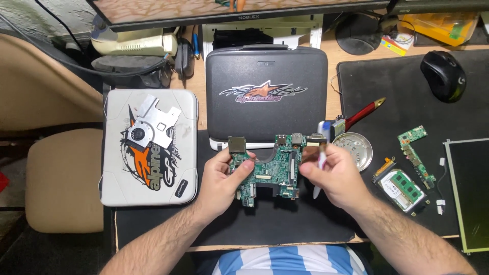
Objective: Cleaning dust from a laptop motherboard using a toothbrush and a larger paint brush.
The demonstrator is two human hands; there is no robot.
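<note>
At frame centre, your left hand (224,170) and right hand (333,175) grip one green circuit board (267,170) by its side edges, white tool (321,163) in right fingers, bare black mat (285,224) below, two closed laptops (150,147) above, one metal dish (356,147) just right.

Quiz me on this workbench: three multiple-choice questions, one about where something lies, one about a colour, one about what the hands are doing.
1. Where does the fan lie?
A. on the white laptop
B. in the metal dish
C. on the mouse

2. What colour is the brush handle?
A. blue
B. red
C. green

3. How is the circuit board held?
A. flat on the mat
B. by one hand
C. by both hands

Answers: 1 A, the fan rests on the white lid. 2 B, the handle is red. 3 C, left hand and right hand grip opposite edges.
</note>
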